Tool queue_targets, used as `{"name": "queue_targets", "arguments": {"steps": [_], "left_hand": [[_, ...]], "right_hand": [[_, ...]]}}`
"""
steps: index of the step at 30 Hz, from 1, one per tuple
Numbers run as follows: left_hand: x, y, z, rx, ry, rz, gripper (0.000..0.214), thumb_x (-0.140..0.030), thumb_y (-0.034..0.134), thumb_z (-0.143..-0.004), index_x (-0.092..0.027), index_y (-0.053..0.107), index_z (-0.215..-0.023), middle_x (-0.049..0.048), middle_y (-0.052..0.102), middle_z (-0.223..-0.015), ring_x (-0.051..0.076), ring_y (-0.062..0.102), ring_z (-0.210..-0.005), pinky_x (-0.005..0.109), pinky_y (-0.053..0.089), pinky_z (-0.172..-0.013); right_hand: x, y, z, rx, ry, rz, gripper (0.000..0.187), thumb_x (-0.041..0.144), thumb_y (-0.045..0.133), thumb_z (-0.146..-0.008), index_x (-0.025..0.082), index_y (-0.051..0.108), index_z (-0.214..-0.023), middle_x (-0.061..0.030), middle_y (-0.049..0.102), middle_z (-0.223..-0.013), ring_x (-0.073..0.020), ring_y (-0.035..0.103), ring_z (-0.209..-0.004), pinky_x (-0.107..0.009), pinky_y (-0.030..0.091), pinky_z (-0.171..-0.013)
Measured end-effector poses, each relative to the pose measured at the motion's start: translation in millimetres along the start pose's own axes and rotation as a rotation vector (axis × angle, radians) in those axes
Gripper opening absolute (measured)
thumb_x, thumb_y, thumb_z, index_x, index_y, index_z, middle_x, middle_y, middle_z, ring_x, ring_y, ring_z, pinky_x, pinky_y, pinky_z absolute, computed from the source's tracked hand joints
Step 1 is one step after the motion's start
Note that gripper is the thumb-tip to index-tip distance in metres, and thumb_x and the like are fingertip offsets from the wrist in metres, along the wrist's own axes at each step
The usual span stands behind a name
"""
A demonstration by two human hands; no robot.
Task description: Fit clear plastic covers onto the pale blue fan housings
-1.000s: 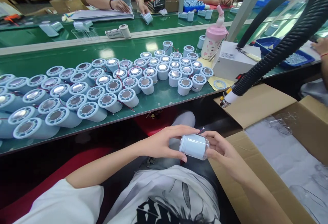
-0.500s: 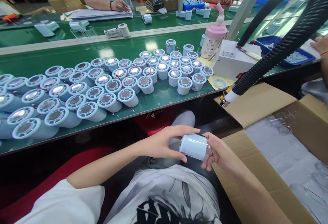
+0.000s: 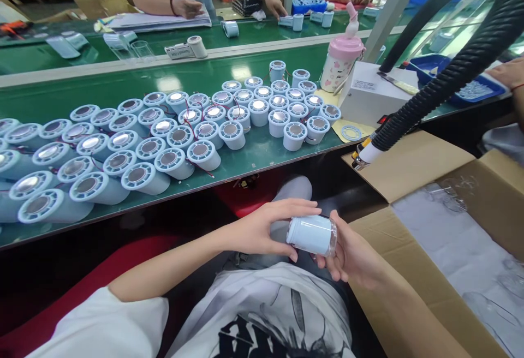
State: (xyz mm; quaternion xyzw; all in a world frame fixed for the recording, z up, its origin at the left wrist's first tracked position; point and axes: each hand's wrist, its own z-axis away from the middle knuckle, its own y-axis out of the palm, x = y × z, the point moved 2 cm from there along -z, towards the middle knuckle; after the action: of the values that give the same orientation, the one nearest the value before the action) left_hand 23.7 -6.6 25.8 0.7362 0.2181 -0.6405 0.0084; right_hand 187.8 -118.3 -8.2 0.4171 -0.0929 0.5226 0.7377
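Note:
Over my lap, a light-blue cylindrical housing [image 3: 309,234] lies on its side inside a clear plastic cup [image 3: 333,238]. My left hand [image 3: 276,230] grips its left end, thumb below and fingers above. Against the cup's closed right end rests my right hand [image 3: 350,251], its fingers curled beneath and its thumb at the upper edge. On the green bench [image 3: 262,159] ahead stand several similar blue housings [image 3: 231,134] with round metallic discs on top, some with thin red wires.
At my right, an open cardboard box [image 3: 393,243] holds clear plastic cups on white lining. A black corrugated hose [image 3: 442,82] arches down beside a white device [image 3: 370,93]. A pink-lidded bottle [image 3: 341,63] stands behind. Across the bench, a person's hand [image 3: 276,6] touches a blue part.
My right hand has shifted slightly and its fingers have opened a little around the cup's end. Across the bench, a co-worker's hand has reached down to a blue part.

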Motion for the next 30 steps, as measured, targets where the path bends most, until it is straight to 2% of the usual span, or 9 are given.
{"name": "queue_targets", "arguments": {"steps": [3, 5, 7, 9, 11, 13, 15, 20, 30], "left_hand": [[-3, 2.6, 1, -0.013, -0.052, 0.052, 0.07, -0.024, 0.077, -0.07, -0.028, 0.049, -0.134, 0.0107, 0.049, -0.137, 0.026, 0.046, -0.127, 0.039, 0.043, -0.103], [-6, 4.1, 2, -0.034, -0.122, 0.097, 0.067, -0.023, 0.075, -0.073, -0.027, 0.047, -0.135, 0.0105, 0.051, -0.134, 0.025, 0.05, -0.123, 0.035, 0.048, -0.096], [-7, 4.9, 3, -0.06, -0.198, 0.136, 0.066, -0.024, 0.073, -0.075, -0.025, 0.047, -0.135, 0.0104, 0.051, -0.133, 0.025, 0.053, -0.119, 0.034, 0.049, -0.094], [-8, 5.2, 4, -0.071, -0.253, 0.198, 0.065, -0.025, 0.072, -0.076, -0.024, 0.045, -0.135, 0.0101, 0.053, -0.13, 0.023, 0.056, -0.114, 0.034, 0.05, -0.094], [-8, 5.2, 4, -0.059, -0.296, 0.274, 0.065, -0.025, 0.071, -0.077, -0.023, 0.043, -0.136, 0.0099, 0.054, -0.127, 0.022, 0.06, -0.107, 0.034, 0.051, -0.09], [-7, 4.5, 4, -0.035, -0.331, 0.315, 0.065, -0.026, 0.069, -0.079, -0.023, 0.04, -0.138, 0.0103, 0.057, -0.123, 0.021, 0.063, -0.1, 0.035, 0.053, -0.085], [-8, 2.7, 4, -0.029, -0.324, 0.292, 0.067, -0.027, 0.07, -0.078, -0.023, 0.041, -0.138, 0.0108, 0.059, -0.123, 0.022, 0.063, -0.102, 0.036, 0.052, -0.088], [-6, 0.4, 2, -0.022, -0.245, 0.288, 0.071, -0.02, 0.073, -0.074, -0.026, 0.044, -0.138, 0.0107, 0.048, -0.14, 0.026, 0.053, -0.121, 0.041, 0.044, -0.102], [6, 8.1, 12, 0.039, -0.367, 0.593, 0.075, -0.019, 0.069, -0.079, -0.027, 0.034, -0.144, 0.0122, 0.056, -0.132, 0.024, 0.061, -0.109, 0.04, 0.05, -0.093]], "right_hand": [[-5, -2, -2, 0.025, 0.042, 0.041, 0.077, 0.071, 0.019, -0.088, 0.01, 0.06, -0.067, -0.0042, 0.058, -0.048, -0.0033, 0.047, -0.028, -0.009, 0.024, -0.026], [-6, -4, -2, 0.005, -0.036, 0.138, 0.079, 0.075, 0.018, -0.085, 0.01, 0.06, -0.072, -0.003, 0.056, -0.047, -0.0025, 0.04, -0.026, -0.011, 0.019, -0.025], [-3, -8, -1, -0.08, -0.299, 0.298, 0.073, 0.078, 0.029, -0.082, 0.013, 0.06, -0.094, -0.0051, 0.064, -0.062, -0.0067, 0.051, -0.037, -0.013, 0.031, -0.03], [2, -11, 5, -0.172, -0.678, 0.533, 0.067, 0.071, 0.052, -0.078, 0.02, 0.049, -0.122, -0.0124, 0.066, -0.105, -0.018, 0.067, -0.077, -0.025, 0.055, -0.058], [5, -10, 12, -0.182, -1.0, 0.824, 0.065, 0.047, 0.07, -0.078, 0.03, 0.041, -0.134, -0.0107, 0.044, -0.142, -0.0264, 0.053, -0.119, -0.04, 0.049, -0.095], [5, -9, 16, -0.149, -1.116, 1.017, 0.059, 0.023, 0.069, -0.082, 0.037, 0.044, -0.133, -0.0039, 0.035, -0.15, -0.0271, 0.039, -0.133, -0.046, 0.037, -0.108], [5, -10, 17, -0.137, -1.006, 0.96, 0.057, 0.015, 0.066, -0.083, 0.038, 0.046, -0.132, -0.0029, 0.043, -0.145, -0.0256, 0.042, -0.131, -0.045, 0.039, -0.106], [4, -6, 15, -0.05, -0.598, 0.374, 0.056, 0.032, 0.071, -0.08, 0.032, 0.046, -0.13, -0.0066, 0.06, -0.128, -0.025, 0.06, -0.112, -0.039, 0.052, -0.091], [2, -5, 18, -0.109, -0.519, 0.381, 0.05, 0.02, 0.078, -0.072, 0.032, 0.063, -0.118, -0.0006, 0.067, -0.105, -0.0162, 0.066, -0.075, -0.031, 0.056, -0.072]]}}
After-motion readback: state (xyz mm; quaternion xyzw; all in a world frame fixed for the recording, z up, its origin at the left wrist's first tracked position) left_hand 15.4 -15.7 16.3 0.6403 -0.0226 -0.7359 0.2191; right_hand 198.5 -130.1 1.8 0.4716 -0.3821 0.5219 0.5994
